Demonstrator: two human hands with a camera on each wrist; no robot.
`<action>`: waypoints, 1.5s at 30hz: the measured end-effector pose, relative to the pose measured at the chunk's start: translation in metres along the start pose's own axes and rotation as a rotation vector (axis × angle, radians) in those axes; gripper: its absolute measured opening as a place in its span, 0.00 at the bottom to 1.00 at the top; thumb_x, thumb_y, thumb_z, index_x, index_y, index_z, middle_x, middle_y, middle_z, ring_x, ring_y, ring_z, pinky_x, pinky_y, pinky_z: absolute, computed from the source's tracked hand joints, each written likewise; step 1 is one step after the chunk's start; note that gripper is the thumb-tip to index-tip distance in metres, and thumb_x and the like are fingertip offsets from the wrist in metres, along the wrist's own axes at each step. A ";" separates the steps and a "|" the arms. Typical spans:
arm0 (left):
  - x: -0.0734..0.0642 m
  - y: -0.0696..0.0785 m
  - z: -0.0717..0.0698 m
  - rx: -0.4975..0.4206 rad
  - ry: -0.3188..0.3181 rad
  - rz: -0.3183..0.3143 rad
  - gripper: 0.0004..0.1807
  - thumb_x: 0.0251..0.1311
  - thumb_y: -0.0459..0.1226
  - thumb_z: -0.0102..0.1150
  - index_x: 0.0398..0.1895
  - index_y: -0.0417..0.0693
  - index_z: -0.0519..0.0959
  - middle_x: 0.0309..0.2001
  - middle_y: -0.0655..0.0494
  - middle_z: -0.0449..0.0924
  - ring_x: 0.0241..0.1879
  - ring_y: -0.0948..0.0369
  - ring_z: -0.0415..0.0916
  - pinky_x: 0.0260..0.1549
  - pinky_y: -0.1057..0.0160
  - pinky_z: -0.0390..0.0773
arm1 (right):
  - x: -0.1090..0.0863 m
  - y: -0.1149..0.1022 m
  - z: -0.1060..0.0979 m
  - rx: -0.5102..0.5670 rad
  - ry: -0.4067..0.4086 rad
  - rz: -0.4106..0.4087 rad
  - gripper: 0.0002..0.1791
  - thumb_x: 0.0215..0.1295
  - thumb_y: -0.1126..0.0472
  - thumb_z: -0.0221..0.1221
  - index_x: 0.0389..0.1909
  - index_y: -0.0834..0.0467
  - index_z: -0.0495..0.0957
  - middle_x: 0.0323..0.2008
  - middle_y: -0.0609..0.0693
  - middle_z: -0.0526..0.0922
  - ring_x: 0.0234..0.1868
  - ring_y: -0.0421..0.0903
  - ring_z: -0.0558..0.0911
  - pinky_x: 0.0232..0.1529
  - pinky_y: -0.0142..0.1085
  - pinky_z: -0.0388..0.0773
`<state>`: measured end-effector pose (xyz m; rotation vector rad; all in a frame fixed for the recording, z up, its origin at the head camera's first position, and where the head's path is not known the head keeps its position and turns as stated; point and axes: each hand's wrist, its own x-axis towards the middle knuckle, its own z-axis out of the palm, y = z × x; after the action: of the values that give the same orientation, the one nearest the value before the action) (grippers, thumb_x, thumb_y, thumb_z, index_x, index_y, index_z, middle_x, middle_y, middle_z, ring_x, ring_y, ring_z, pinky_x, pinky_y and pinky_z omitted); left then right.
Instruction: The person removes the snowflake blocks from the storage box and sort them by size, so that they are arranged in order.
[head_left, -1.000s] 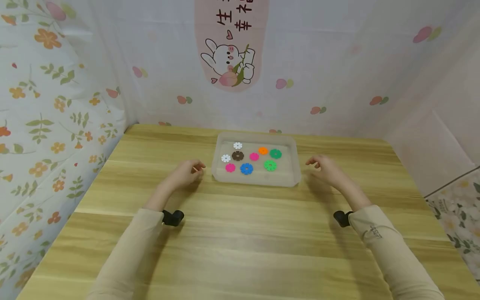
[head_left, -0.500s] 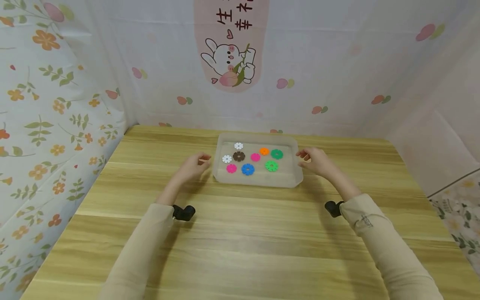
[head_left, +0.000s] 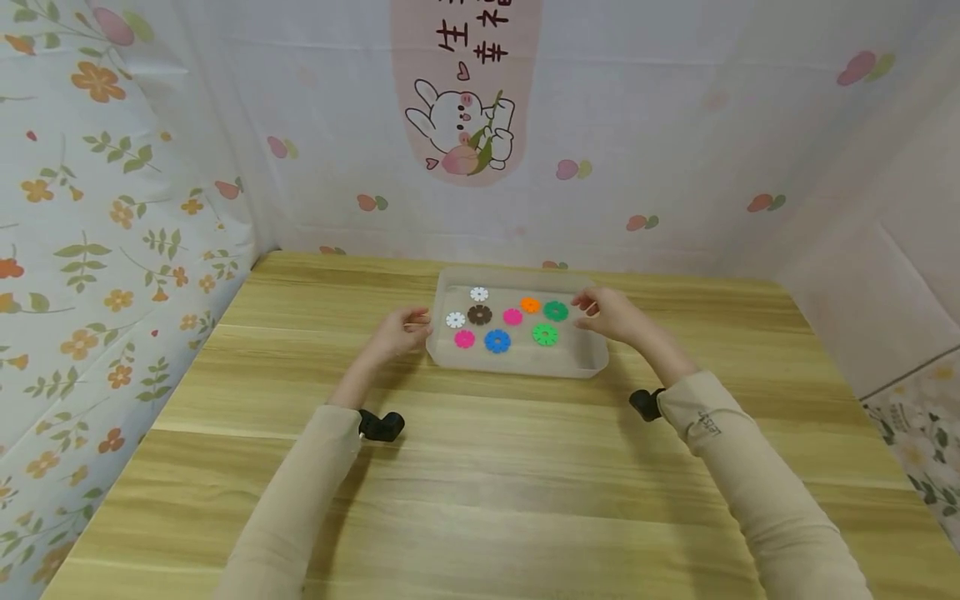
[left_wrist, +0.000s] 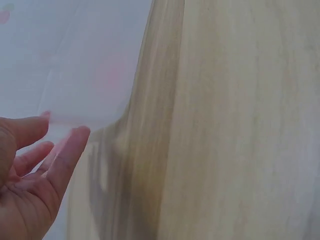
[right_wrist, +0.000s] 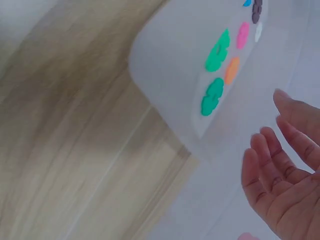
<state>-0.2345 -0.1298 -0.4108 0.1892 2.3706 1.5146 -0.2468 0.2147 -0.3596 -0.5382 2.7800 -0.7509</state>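
Observation:
A translucent white tray (head_left: 517,367) lies at the back middle of the table with several notched plastic discs in it. Among them are a blue disc (head_left: 497,341), a brown disc (head_left: 480,314), a light green disc (head_left: 545,334), a dark green disc (head_left: 556,311) and an orange disc (head_left: 530,305); two pink and two white ones lie there too. My left hand (head_left: 405,332) is at the tray's left end, fingertips right at the wall, fingers loosely bent. Over the tray's right end hovers my right hand (head_left: 609,314), fingers relaxed and holding nothing, near the dark green disc.
The wood-grain table (head_left: 495,500) reaches back to a printed cloth curtain (head_left: 637,108). On the left hangs a floral curtain (head_left: 112,292). Black wrist cameras (head_left: 382,426) sit at both sleeve cuffs.
Both hands have moved inward: the left from beside the tray to its left wall, the right from outside the tray to over its right end. The discs lie as before.

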 end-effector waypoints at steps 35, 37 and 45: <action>0.148 -0.199 0.008 -0.312 0.017 -0.010 0.26 0.50 0.44 0.65 0.54 0.54 0.74 0.47 0.46 0.78 0.39 0.56 0.79 0.32 0.58 0.83 | 0.071 -0.014 0.019 0.026 -0.135 0.125 0.22 0.60 0.62 0.57 0.53 0.72 0.70 0.48 0.66 0.75 0.51 0.59 0.72 0.54 0.49 0.71; 0.135 -0.181 0.009 -0.298 0.037 -0.025 0.24 0.54 0.41 0.62 0.56 0.49 0.73 0.48 0.45 0.78 0.39 0.56 0.79 0.32 0.58 0.83 | 0.073 -0.014 0.019 0.009 -0.133 0.138 0.22 0.60 0.62 0.57 0.53 0.71 0.70 0.48 0.65 0.75 0.51 0.58 0.73 0.54 0.49 0.71; 0.075 -0.106 0.007 -0.292 0.041 -0.025 0.21 0.55 0.40 0.61 0.53 0.48 0.74 0.44 0.49 0.79 0.37 0.58 0.79 0.33 0.62 0.83 | 0.081 -0.017 0.025 0.007 -0.135 0.199 0.22 0.59 0.64 0.58 0.51 0.72 0.70 0.50 0.66 0.74 0.49 0.57 0.73 0.54 0.47 0.72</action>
<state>-0.2958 -0.1481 -0.5235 0.0596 2.1391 1.8439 -0.3079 0.1576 -0.3804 -0.2924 2.6544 -0.6544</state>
